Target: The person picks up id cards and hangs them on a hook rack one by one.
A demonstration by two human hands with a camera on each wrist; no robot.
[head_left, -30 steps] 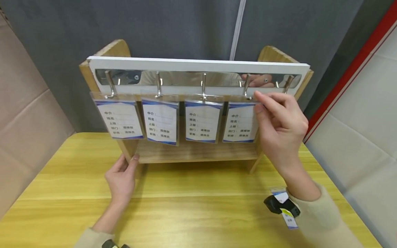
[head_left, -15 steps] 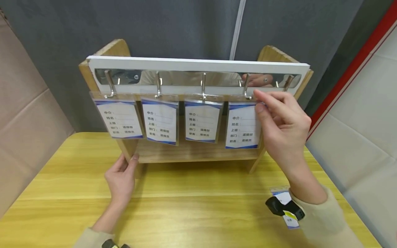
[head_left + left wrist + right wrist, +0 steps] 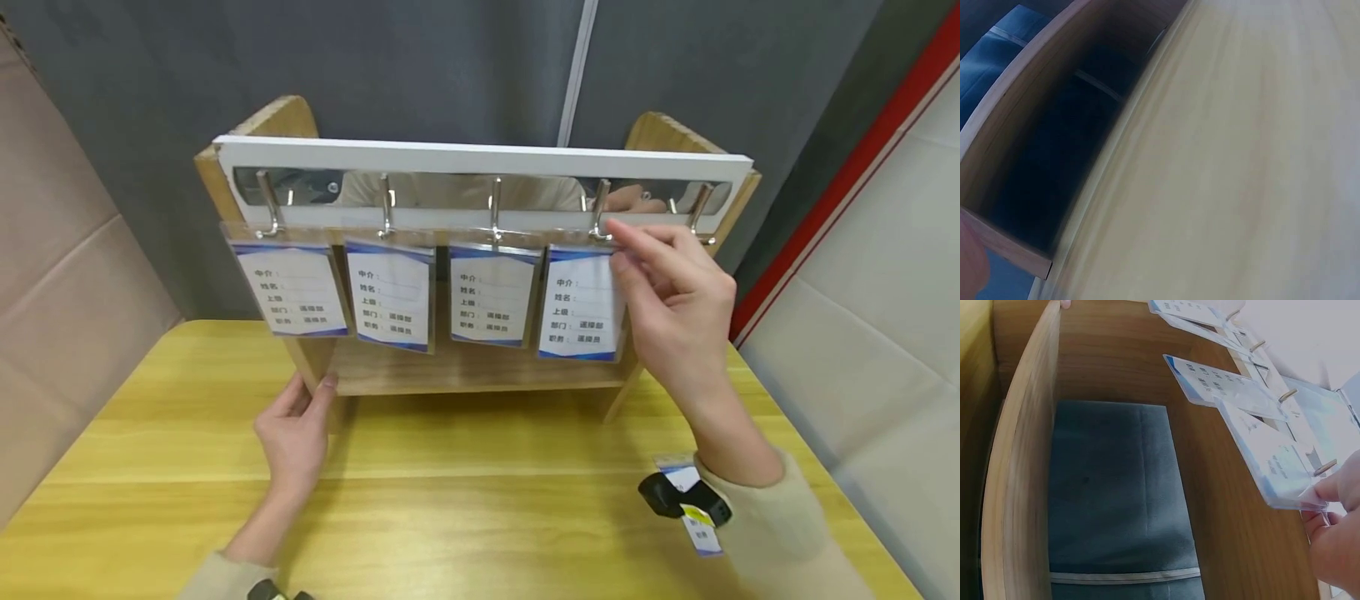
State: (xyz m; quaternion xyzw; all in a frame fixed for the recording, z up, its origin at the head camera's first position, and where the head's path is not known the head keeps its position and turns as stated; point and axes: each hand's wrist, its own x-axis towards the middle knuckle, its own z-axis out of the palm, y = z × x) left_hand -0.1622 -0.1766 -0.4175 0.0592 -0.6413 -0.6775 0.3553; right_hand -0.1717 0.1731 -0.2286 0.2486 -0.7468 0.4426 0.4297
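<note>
Pinched by its upper right corner between the thumb and index finger of my right hand [image 3: 678,304] is a clear-sleeved ID badge [image 3: 579,304]. Its top lies at the hook [image 3: 601,208] second from the right; whether the hook passes through its slot cannot be told. In the right wrist view that badge [image 3: 1272,464] tilts out from the rack beside my right hand [image 3: 1338,547]. My left hand [image 3: 294,429] grips the lower left side of the wooden rack [image 3: 480,375]. A fingertip [image 3: 971,259] of it shows beside the rack's wood in the left wrist view.
Further badges [image 3: 387,292] hang from hooks to the left. The rightmost hook [image 3: 701,208] on the white-backed metal strip [image 3: 442,190] carries no badge. Another badge [image 3: 705,540] lies on the yellow wood-grain table [image 3: 480,517], partly behind the right wrist's black strap. A grey partition stands behind.
The pinched badge hangs lower than a second ago, and it has swung slightly right, then back left with my right hand. My left hand keeps its grip on the rack.
</note>
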